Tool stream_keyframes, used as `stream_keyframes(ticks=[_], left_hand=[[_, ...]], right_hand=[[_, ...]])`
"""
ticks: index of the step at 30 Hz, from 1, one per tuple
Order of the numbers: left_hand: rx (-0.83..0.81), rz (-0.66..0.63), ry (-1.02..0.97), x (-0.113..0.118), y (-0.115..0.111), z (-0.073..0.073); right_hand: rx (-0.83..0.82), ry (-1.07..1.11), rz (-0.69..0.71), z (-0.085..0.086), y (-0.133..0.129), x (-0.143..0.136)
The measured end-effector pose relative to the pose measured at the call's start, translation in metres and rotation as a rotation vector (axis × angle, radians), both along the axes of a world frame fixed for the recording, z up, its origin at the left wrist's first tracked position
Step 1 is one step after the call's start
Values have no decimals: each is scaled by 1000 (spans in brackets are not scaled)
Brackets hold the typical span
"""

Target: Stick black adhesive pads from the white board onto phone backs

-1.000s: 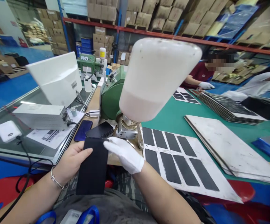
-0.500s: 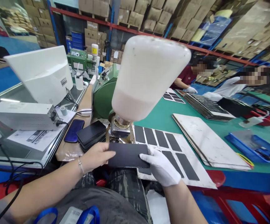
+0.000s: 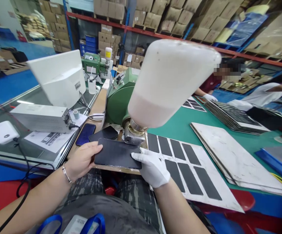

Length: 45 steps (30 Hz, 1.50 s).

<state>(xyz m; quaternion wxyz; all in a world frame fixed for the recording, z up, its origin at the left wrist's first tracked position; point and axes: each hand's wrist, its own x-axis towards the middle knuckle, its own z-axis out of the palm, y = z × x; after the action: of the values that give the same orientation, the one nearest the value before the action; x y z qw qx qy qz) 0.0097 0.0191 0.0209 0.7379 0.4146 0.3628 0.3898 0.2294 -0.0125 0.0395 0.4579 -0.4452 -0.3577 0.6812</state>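
Note:
A flat black rectangular panel (image 3: pixel 117 154) is held between my two hands, in front of the green machine. My bare left hand (image 3: pixel 83 159) pinches its left end, thumb on top. On its right end is my right hand (image 3: pixel 153 167) in a white glove, thumb over the face and fingers beneath. Just beyond the panel is the metal head (image 3: pixel 133 135) of the machine (image 3: pixel 120 100), with a large white bottle (image 3: pixel 170 84) upside down on it. A stack of black panels (image 3: pixel 106 133) lies behind, partly hidden by the held one.
Right of the machine a white board (image 3: pixel 204 152) carries several black panels in rows. Farther right are stacked white boards (image 3: pixel 231 156) and a blue tray (image 3: pixel 275 165). A dark blue phone (image 3: pixel 86 134), a grey box (image 3: pixel 42 117) and a monitor (image 3: pixel 60 78) stand left. Two people work beyond.
The black panel has moved left and slightly up with both hands, away from the white board and in front of the stack. The camera view has turned left.

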Motion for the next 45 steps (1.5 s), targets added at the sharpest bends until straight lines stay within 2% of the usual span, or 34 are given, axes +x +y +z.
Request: stream_keyframes(ticks=[3,6,10,15,18,20,24,30,34,37,41,45], left_hand=[[-22,-7,-74,-13,-4,-3],[-69,-56,-66,-5,-6,-11],[-86,-173,-67,28,-5,-21],[-51,-383,-169,79,2,-24],[-80,-402,-205,97,4,-22],[-88,-382,-211,99,4,-18],[-74,-265,-211,77,3,-11],[-31,-53,-224,-2,5,-5],[13,97,-200,-49,-2,-8],[29,175,-173,-66,-11,-15],[105,94,-131,-67,-17,-23],[287,-184,0,-50,-11,-13]], right_hand=[[-6,61,39,0,2,-11],[-1,25,36,-3,-3,0],[15,-47,1,-5,-20,34],[-4,-170,-199,-4,-38,78],[-3,-167,-212,-4,-41,91],[-5,-153,-204,-4,-39,92],[-3,-132,-180,0,-27,69],[24,-78,-90,-1,1,-5],[84,43,41,2,11,-52],[153,-8,117,6,9,-64],[215,-186,166,5,1,-50],[165,-403,126,2,-5,-19]])
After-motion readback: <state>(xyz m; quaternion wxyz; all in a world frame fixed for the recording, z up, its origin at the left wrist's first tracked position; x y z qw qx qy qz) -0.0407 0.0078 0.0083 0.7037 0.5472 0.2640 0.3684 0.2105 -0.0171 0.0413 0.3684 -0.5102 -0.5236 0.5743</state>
